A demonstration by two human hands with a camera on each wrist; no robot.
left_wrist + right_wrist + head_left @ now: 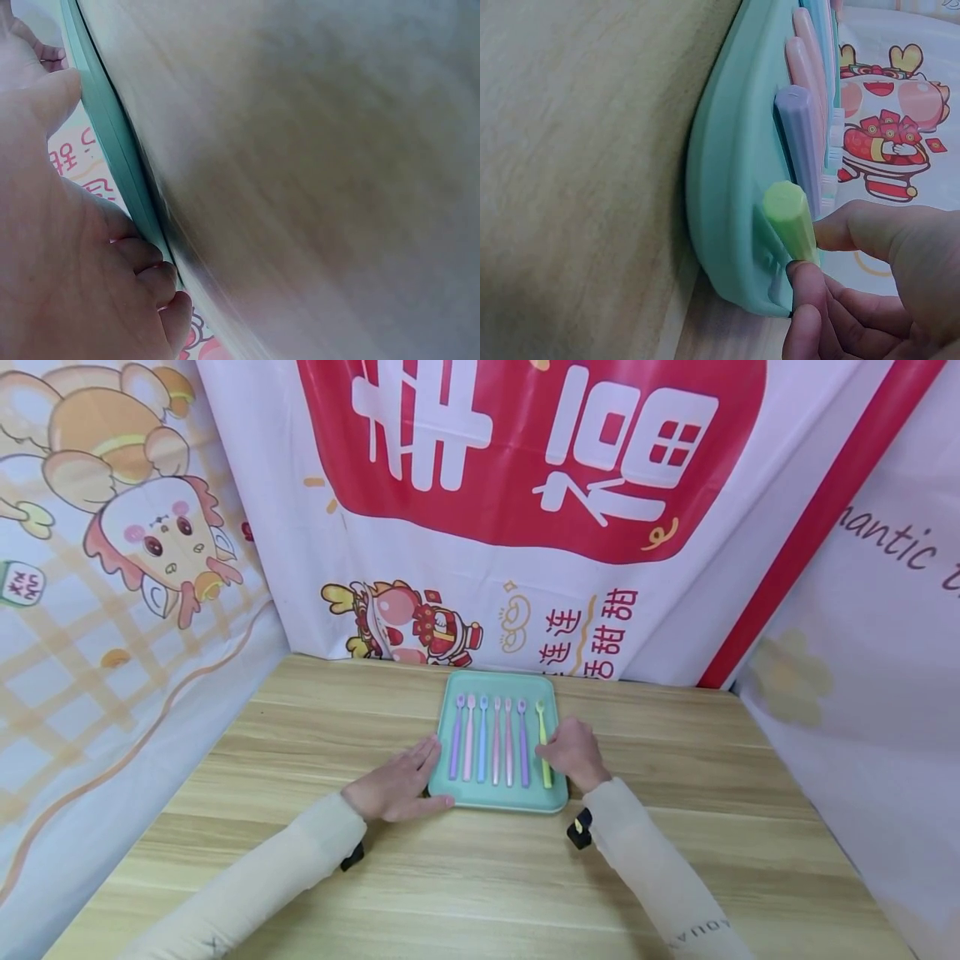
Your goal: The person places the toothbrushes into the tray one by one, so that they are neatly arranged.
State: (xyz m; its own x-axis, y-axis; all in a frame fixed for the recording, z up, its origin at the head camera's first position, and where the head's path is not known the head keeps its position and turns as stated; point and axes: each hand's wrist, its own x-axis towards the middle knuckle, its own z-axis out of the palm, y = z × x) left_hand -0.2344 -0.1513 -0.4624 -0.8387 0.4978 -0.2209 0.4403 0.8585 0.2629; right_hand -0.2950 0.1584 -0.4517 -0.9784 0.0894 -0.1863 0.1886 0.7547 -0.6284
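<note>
A mint green tray (498, 798) lies on the table with a row of toothbrushes in it, heads toward the back. Purple (455, 739), pink and blue toothbrushes (482, 740) lie side by side. At the right end is a yellow-green toothbrush (545, 752), which my right hand (576, 755) pinches between thumb and fingers. In the right wrist view the handle end of this toothbrush (787, 206) stands over the tray floor beside a purple one (799, 127). My left hand (397, 783) rests at the tray's left rim, fingers straight and thumb spread along the front corner.
The wood-grain table (480, 877) extends around the tray on all sides. Behind it hangs a white and red printed cloth (480, 543); printed cloths also hang at left and right. Black wrist cameras (580, 829) sit under the sleeves.
</note>
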